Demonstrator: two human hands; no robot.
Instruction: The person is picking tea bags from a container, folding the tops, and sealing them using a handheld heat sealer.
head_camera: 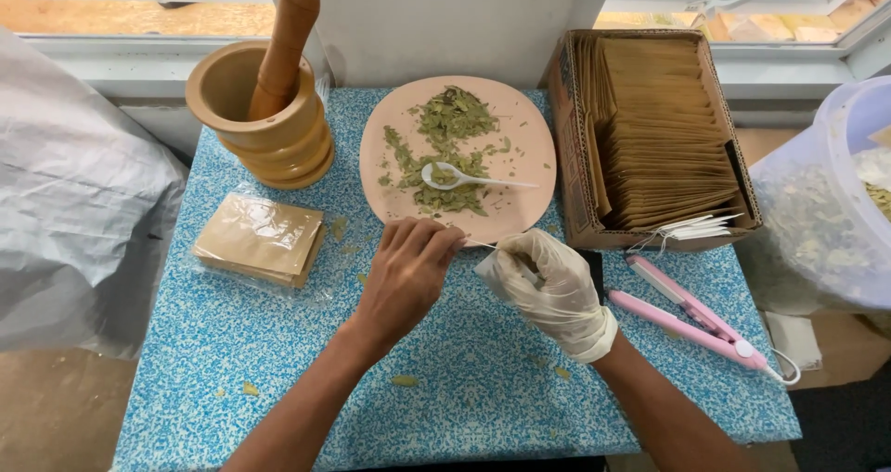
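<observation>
i see the surface (278,361) first, covered in a blue speckled cloth. at far right on it sits a cardboard box (568,147) packed with brown paper sachets (664,129). at far left stands a wooden mortar (264,119) with its pestle (283,45) leaning inside. between them lies a pink plate (520,129) holding crushed green dried leaves (445,138) and a white plastic spoon (469,180). near left is a stack of brown packets (260,238) in clear wrap. near right lies a pink heat sealer (691,314). my left hand (408,272), bare, pinches a thin string (481,245) between closed fingertips. my right hand (548,286), in a white glove, is curled closed around a small tea bag (524,260), just near of the plate.
</observation>
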